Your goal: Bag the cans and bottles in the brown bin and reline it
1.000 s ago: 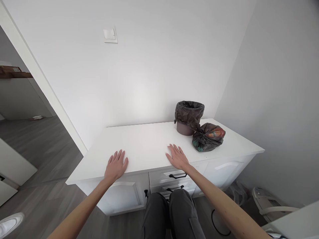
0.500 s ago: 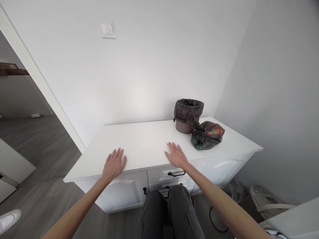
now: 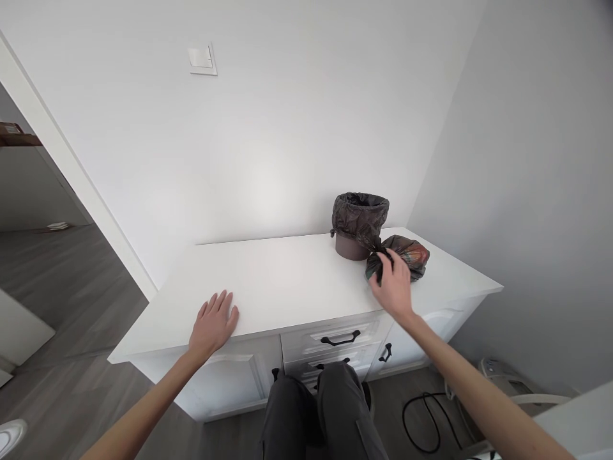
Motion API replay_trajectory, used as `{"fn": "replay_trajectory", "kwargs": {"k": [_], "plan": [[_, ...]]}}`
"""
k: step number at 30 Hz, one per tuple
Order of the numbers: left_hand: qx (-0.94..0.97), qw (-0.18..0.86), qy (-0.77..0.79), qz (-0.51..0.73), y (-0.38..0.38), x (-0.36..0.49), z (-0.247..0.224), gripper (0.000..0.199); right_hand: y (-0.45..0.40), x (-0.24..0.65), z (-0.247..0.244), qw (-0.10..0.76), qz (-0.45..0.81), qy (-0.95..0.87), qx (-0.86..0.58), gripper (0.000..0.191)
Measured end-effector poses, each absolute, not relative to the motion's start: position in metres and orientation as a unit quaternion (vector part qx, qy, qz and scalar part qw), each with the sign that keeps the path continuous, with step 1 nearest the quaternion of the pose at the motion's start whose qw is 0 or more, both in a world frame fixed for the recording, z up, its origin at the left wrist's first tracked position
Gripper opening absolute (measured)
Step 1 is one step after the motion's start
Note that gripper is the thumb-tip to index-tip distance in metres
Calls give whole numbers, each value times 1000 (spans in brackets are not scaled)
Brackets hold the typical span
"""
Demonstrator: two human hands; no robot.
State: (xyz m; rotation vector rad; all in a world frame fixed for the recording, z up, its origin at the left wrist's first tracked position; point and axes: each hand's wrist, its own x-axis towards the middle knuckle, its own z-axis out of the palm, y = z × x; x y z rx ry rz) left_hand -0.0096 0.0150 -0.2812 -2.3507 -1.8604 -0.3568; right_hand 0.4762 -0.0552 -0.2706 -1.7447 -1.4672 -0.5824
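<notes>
My left hand lies flat near the front left of the white cabinet top, fingers spread and holding nothing. Over the gathered neck of a knotted black garbage bag curl the fingers of my right hand, with the thumb on the near side. The bag rests on the cabinet top, bulging, and something orange and red shows through its thin plastic. Just behind it stands a small brown trash can, upright, with a black liner folded over its rim. My right hand partly hides the bag's knot.
Below the top are drawers with black handles and cabinet doors. My knees are close against the front. A black cable and a grey appliance lie on the floor at right. A light switch is on the wall.
My right hand has left the cabinet top and moved right to the tied bag, its fingers curling at the knot. My left hand stays flat. The view has shifted slightly.
</notes>
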Motion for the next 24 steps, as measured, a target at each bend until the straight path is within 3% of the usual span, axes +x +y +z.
{"fn": "replay_trajectory", "kwargs": {"k": [8, 14, 19, 22, 24], "plan": [[-777, 57, -613, -131, 15, -10, -282, 66, -45, 512, -281, 223, -148, -601, -753, 53], [-774, 53, -617, -129, 15, -9, -284, 66, -56, 463, -293, 237, -87, -639, -727, 48], [-775, 55, -614, -138, 15, -10, -287, 64, -65, 437, -272, 313, -11, -703, -638, 37], [-775, 56, -613, -147, 15, -11, -288, 63, -65, 445, -254, 330, -49, -689, -643, 31], [-775, 56, -611, -148, 14, -11, -289, 63, -62, 456, -247, 293, -102, -663, -681, 33]]}}
